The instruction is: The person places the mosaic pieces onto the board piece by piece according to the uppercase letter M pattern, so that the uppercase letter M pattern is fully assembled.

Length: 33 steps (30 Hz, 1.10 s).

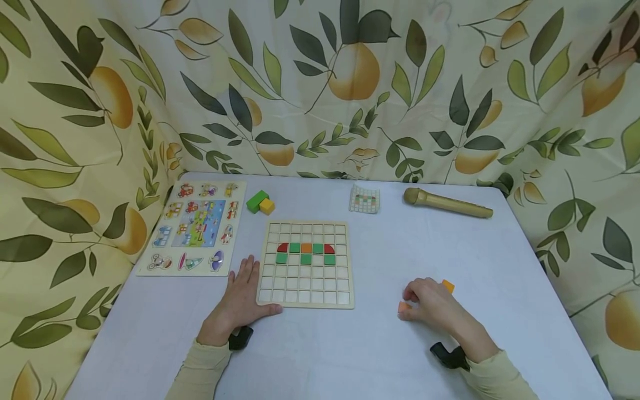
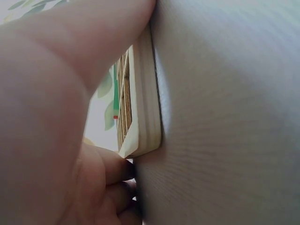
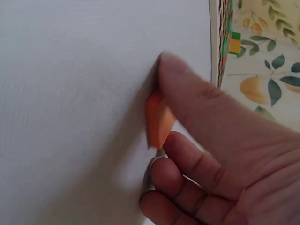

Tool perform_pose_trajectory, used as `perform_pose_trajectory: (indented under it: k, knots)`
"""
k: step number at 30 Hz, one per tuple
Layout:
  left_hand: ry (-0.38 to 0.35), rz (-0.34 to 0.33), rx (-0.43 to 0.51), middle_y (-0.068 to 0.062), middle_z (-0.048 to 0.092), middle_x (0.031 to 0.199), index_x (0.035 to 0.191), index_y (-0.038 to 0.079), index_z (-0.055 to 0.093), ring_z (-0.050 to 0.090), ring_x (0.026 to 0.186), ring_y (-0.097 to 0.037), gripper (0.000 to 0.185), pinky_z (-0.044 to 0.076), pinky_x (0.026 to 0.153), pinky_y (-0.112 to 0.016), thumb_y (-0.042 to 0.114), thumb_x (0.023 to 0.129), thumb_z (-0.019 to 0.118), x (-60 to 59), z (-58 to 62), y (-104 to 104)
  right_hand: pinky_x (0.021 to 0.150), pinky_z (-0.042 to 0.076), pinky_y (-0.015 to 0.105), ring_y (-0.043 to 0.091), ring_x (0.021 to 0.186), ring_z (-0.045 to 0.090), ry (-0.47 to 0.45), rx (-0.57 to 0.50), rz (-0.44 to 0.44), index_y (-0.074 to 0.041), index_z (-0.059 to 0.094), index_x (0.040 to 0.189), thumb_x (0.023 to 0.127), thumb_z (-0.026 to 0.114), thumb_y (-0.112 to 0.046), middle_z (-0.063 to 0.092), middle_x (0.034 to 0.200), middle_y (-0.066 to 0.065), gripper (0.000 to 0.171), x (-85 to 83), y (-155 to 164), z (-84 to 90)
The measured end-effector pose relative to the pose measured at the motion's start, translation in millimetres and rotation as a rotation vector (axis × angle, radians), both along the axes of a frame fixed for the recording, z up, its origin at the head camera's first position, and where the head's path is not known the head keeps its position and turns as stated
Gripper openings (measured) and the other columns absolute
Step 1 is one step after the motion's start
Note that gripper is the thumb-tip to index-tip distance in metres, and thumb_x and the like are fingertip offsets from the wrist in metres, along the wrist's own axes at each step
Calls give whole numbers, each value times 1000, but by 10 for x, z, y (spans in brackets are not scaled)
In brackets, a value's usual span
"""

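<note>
A wooden grid board (image 1: 305,284) lies on the table, with several green squares, one orange square and two red rounded tiles in its cells. My left hand (image 1: 245,297) rests at its near left corner, fingers straight along the left side and thumb along the near edge. The left wrist view shows the board's corner (image 2: 145,108) between thumb and fingers. To the right, my right hand (image 1: 432,303) pinches a small orange block (image 3: 159,121) between thumb and fingers, low over the white cloth. Another orange block (image 1: 448,286) lies just behind that hand, partly hidden.
At the back left lie a picture puzzle board (image 1: 227,222), a green block (image 1: 257,200) and a yellow block (image 1: 267,206). A small pattern card (image 1: 364,200) lies behind the grid board. A brown wooden stick with a rounded end (image 1: 450,204) lies at the back right. Patterned curtains surround the table.
</note>
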<state>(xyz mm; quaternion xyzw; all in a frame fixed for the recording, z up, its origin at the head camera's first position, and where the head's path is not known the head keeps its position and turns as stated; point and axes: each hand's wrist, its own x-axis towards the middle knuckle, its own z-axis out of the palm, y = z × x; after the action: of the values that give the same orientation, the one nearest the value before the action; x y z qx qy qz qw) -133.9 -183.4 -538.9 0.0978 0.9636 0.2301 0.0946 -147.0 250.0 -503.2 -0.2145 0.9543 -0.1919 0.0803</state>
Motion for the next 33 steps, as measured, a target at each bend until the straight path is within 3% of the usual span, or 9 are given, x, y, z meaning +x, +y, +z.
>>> perform_pose_trajectory:
  k: [8, 13, 25, 33]
  knots:
    - [9, 1, -11, -26, 6, 159, 151, -11, 15, 1, 146, -40, 125, 4, 111, -61, 63, 71, 77, -18, 2, -8, 64, 43, 31, 11, 70, 48, 64, -6, 28, -14, 67, 77, 76, 76, -14, 55, 73, -10, 9, -54, -54, 33]
    - [8, 2, -6, -26, 6, 159, 151, -10, 15, 1, 146, -40, 125, 4, 111, -62, 62, 71, 78, -18, 9, -7, 67, 47, 35, 14, 71, 54, 88, -7, 24, -8, 70, 82, 78, 76, -15, 63, 77, -6, 10, -188, -230, 52]
    - [2, 7, 5, -26, 6, 159, 151, -10, 16, 1, 146, -39, 125, 4, 111, -62, 63, 70, 78, -8, 1, 8, 74, 47, 39, 17, 77, 58, 101, -67, 100, -7, 72, 91, 82, 79, -18, 66, 81, -4, 15, -626, -1061, 144]
    - [-1, 5, -8, -26, 6, 159, 151, -10, 16, 1, 146, -39, 125, 5, 111, -61, 65, 71, 76, -3, -16, 0, 82, 46, 38, 17, 84, 59, 95, -103, 174, -7, 72, 95, 87, 76, -21, 68, 87, -2, 16, -801, -1619, 120]
